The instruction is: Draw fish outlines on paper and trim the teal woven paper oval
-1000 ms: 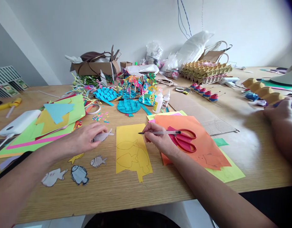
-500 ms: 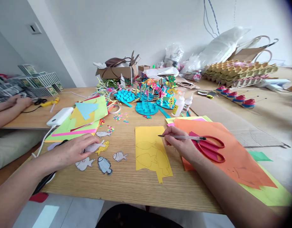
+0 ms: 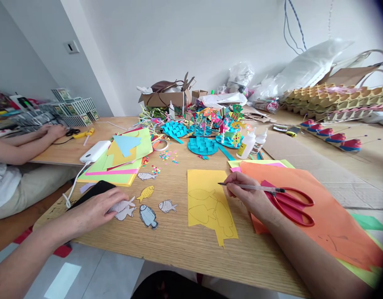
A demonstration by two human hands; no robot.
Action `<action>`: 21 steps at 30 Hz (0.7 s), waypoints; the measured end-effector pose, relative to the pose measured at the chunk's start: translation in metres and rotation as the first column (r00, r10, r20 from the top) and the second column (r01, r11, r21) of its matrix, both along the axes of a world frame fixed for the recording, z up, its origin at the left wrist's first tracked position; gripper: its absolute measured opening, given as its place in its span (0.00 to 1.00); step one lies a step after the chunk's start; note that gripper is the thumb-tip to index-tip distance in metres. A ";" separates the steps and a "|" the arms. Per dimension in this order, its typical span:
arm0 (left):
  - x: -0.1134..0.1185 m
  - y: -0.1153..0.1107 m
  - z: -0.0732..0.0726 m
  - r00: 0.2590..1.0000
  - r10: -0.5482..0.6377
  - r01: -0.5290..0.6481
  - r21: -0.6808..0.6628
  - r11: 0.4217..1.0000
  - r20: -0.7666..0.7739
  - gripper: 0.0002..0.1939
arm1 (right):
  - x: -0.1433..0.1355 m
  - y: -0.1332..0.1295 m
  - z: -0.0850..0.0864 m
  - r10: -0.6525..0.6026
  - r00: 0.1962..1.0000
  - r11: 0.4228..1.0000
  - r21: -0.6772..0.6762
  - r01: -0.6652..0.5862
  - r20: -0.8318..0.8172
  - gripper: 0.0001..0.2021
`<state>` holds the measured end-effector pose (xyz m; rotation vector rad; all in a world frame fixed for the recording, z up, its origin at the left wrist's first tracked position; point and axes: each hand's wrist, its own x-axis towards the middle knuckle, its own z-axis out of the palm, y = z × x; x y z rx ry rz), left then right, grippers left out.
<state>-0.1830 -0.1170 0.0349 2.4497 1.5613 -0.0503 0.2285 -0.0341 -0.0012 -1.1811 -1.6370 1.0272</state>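
Observation:
My right hand [image 3: 242, 191] grips a pen [image 3: 256, 188], its tip over the upper right of a yellow sheet [image 3: 206, 179] that bears drawn fish outlines. At the left, the fingers of my left hand [image 3: 106, 206] are closed at the edge of white fish cutouts [image 3: 125, 209]; its fingertips are partly hidden. Around them lie a yellow paper fish [image 3: 146, 193], a blue-grey fish [image 3: 148, 216] and two more pale fish [image 3: 168, 206]. Red-handled scissors [image 3: 306, 196] rest on orange paper [image 3: 318, 220] beside my right wrist.
Coloured papers [image 3: 137, 155], a white power bank [image 3: 95, 151] and a black phone [image 3: 91, 194] lie left. Glue bottles [image 3: 246, 145] and blue woven paper pieces [image 3: 203, 145] stand farther back. Another person's hands [image 3: 52, 132] rest at far left. Egg trays [image 3: 334, 97] are back right.
My left hand has drawn back toward the left, with a white fish moved off the yellow one onto another white cutout. My right hand still holds the pen. The view has shifted left.

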 end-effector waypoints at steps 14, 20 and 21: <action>0.080 0.000 0.012 0.967 -0.247 0.234 0.171 0.957 0.062 0.21 | 0.005 0.003 -0.002 -0.063 0.998 0.993 0.098 0.063 0.005 0.03; 0.150 0.011 0.000 0.885 -0.459 0.453 0.082 0.888 0.080 0.25 | 0.011 0.003 0.002 -0.173 0.985 0.968 0.188 0.167 0.020 0.03; 0.156 0.015 -0.002 0.873 -0.482 0.476 0.085 0.875 0.069 0.26 | 0.012 0.003 0.002 -0.189 0.982 0.963 0.201 0.180 0.025 0.03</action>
